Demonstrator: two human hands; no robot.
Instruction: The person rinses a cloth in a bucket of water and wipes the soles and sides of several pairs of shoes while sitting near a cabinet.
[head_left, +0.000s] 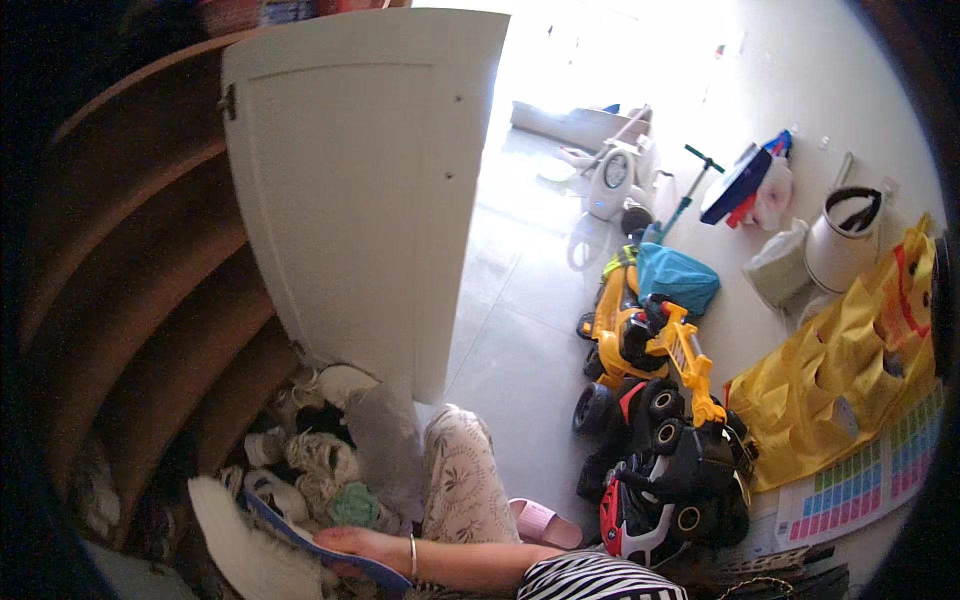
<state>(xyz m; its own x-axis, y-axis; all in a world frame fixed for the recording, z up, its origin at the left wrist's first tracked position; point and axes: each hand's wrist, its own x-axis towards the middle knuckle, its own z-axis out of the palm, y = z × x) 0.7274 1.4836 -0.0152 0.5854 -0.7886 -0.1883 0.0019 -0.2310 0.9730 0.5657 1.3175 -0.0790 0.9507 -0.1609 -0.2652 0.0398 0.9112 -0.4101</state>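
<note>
My right hand (351, 546), with a bangle at the wrist, reaches left across my bent knee (461, 472). It is closed on a long, flat, blue-edged slipper or shoe sole (285, 519). Just left of it is a blurred cream-coloured piece (236, 544); whether it belongs to the same item I cannot tell. Beyond the hand lies a heap of shoes (322, 457) at the foot of the shelves. A green rounded item (354, 505) and a greyish translucent bag (386, 442) are among them. My left hand is out of view.
Brown cabinet shelves (172, 232) rise on the left, their white door (352, 187) standing open. A pink slipper (546, 523) lies right of my knee. Ride-on toys (667, 465), a yellow toy excavator (622, 330) and a blue bag (675, 277) line the right wall, beside a yellow pocket organiser (840, 367).
</note>
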